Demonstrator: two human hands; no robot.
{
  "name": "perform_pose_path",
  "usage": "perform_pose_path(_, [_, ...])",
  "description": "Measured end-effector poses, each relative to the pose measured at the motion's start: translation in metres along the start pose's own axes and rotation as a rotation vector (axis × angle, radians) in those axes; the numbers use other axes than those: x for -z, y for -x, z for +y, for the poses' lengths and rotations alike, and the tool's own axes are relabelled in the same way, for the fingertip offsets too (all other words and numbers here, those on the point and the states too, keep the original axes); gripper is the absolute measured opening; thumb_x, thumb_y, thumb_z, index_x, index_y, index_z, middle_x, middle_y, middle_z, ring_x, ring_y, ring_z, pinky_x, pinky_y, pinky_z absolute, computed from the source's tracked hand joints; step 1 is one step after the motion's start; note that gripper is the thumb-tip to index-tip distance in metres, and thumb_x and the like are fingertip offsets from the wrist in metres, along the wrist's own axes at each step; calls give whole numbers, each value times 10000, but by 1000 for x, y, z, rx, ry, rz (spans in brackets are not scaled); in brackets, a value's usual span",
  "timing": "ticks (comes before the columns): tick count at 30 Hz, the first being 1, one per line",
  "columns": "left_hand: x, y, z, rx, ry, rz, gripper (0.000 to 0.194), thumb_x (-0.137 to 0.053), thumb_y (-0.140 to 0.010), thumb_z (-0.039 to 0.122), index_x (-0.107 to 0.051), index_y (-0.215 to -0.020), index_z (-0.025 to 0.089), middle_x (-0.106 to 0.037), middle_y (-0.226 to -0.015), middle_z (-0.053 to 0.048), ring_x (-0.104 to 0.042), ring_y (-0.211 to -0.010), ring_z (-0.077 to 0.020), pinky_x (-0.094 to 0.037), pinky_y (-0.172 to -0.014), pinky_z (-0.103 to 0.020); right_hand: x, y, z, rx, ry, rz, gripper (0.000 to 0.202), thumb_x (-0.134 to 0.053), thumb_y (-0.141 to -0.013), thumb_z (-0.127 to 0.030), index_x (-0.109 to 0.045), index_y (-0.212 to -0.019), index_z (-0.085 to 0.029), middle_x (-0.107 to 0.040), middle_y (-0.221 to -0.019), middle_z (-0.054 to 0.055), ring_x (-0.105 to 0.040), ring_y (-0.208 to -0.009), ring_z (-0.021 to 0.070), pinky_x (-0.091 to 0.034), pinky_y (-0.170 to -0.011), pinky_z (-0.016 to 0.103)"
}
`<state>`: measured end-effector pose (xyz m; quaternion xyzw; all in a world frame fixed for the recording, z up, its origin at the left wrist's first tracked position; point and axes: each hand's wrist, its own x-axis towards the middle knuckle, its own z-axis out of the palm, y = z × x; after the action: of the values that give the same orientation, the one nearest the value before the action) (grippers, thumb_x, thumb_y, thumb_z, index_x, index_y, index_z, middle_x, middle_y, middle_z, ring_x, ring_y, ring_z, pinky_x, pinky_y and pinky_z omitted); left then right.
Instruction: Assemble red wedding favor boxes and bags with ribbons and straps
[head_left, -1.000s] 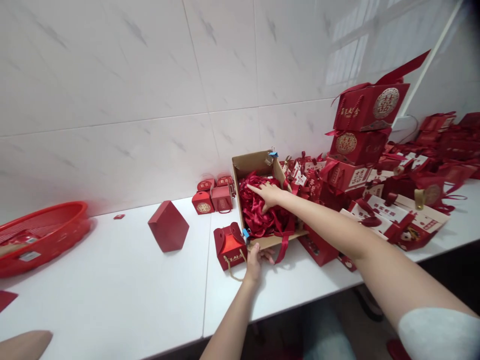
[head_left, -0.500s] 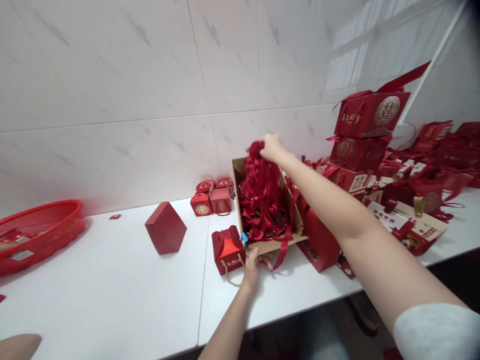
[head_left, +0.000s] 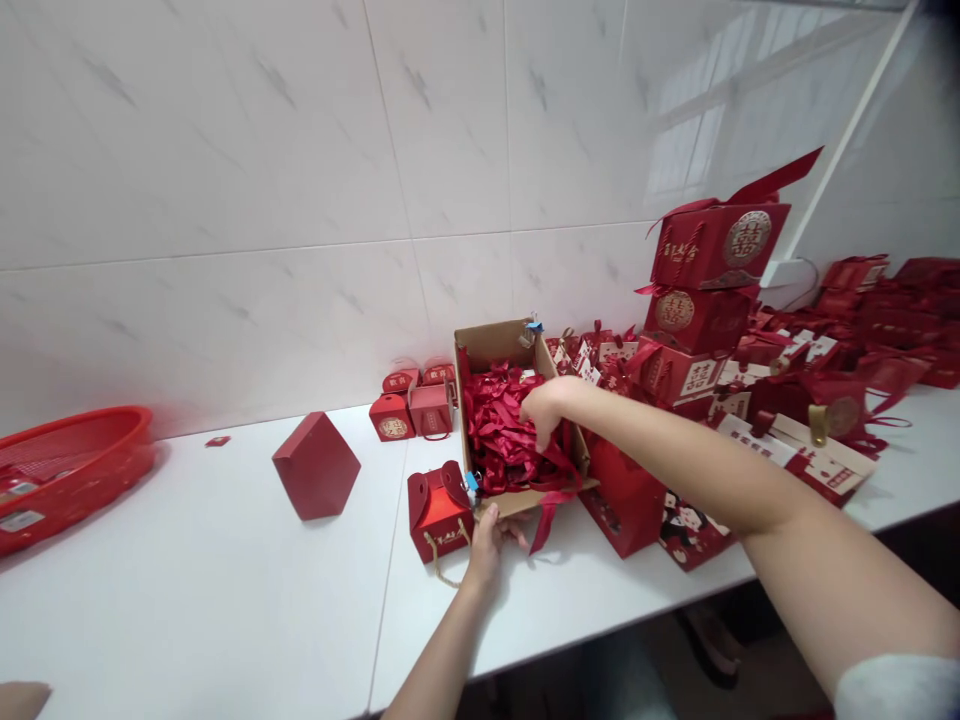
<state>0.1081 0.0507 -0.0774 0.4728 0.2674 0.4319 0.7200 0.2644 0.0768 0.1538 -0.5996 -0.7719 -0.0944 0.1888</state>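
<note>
An open cardboard box point(head_left: 495, 337) full of tangled red ribbons point(head_left: 499, 425) stands on the white table. My left hand point(head_left: 491, 542) grips its near edge, thumb on the front and fingers partly under the flap. Inside the box, my right hand point(head_left: 546, 408) has its bent fingers down in the ribbons, closed on some of them; the fingertips are partly hidden. One ribbon end hangs over the near right corner. Just left of the box sits a red gift box point(head_left: 440, 515) with a rope handle.
A plain red five-sided box point(head_left: 318, 468) stands to the left, with a red plastic basket point(head_left: 112, 440) farther left. Small red boxes point(head_left: 412, 405) sit by the wall. Stacked gift boxes point(head_left: 712, 245) and many others crowd the right side. A red bag point(head_left: 626, 495) adjoins the cardboard box.
My right hand has lowered from above the box, and the bunch of ribbons it held up is back down among the others. My left hand keeps its grip. The view has shifted slightly.
</note>
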Motion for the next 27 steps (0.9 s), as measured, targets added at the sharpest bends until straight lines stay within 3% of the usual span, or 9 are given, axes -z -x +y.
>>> perform_pose_path(2, [-1, 0, 1, -2, 2, -3, 534, -511, -760, 571, -661, -873, 71, -701, -784, -129, -538, -468, -165, -431, -543, -314, 0, 32, -5, 29, 22, -111, 140, -677, -774, -281, -669, -832, -153, -662, -767, 43, -620, -696, 166, -466, -659, 276])
perform_pose_path(4, [-2, 0, 3, 1, 4, -7, 535, -506, -762, 566, -662, -903, 74, -705, -789, -128, -538, -466, -162, -437, -553, -316, 8, 68, -8, 47, 19, -137, 163, -564, -844, -220, -678, -949, -169, -684, -877, 76, -636, -797, 202, -454, -705, 298])
perform_pose_path(7, [-3, 0, 6, 4, -2, -15, 545, -484, -774, 566, -667, -916, 73, -708, -804, -132, -552, -481, -166, -450, -580, -323, 10, 128, -13, 77, -357, -253, 216, -493, -891, -237, -688, -967, -185, -698, -908, 46, -639, -829, 176, -448, -768, 273])
perform_pose_path(11, [-5, -1, 7, -10, -33, 10, 531, -458, -801, 574, -668, -895, 95, -704, -812, -113, -558, -500, -160, -457, -588, -317, -45, 191, -20, 58, -875, -426, 233, -600, -824, -328, -708, -970, -184, -703, -851, 43, -642, -768, 171, -463, -731, 244])
perform_pose_path(16, [-9, 11, 4, -15, -151, 3, 636, -384, -822, 648, -672, -668, 103, -648, -561, -91, -566, -494, -165, -436, -587, -291, -156, 216, -20, -558, -972, 137, 409, -500, -828, -490, -663, -799, -116, -632, -662, 76, -581, -626, 194, -441, -581, 268])
perform_pose_path(21, [7, 48, 46, -113, -394, -22, 469, -557, -797, 523, -638, -560, 127, -535, -398, -28, -481, -402, -124, -395, -523, -262, -196, 224, -9, -610, -1007, 190, 448, -502, -804, -554, -650, -807, -130, -580, -612, 52, -541, -571, 175, -431, -533, 255])
perform_pose_path(23, [24, 53, 86, -261, -489, 136, 439, -549, -788, 508, -582, -543, 146, -530, -448, -17, -454, -399, -113, -376, -468, -251, -197, 227, -6, -576, -1041, 142, 429, -545, -779, -554, -663, -786, -142, -598, -635, 54, -556, -589, 176, -448, -549, 250])
perform_pose_path(26, [62, 36, 156, -555, -673, 844, 347, -471, -798, 490, -542, -686, 168, -590, -687, -38, -581, -657, -159, -473, -643, -279, -196, 231, -3, -587, -1123, 96, 451, -581, -739, -583, -676, -784, -144, -610, -647, 59, -580, -613, 191, -481, -566, 253])
perform_pose_path(27, [77, 25, 176, -557, -696, 976, 308, -465, -797, 468, -547, -810, 172, -607, -831, -59, -595, -776, -178, -480, -707, -297, -195, 231, -3, -597, -1141, 90, 456, -591, -727, -590, -678, -782, -146, -611, -652, 61, -585, -622, 198, -491, -575, 260])
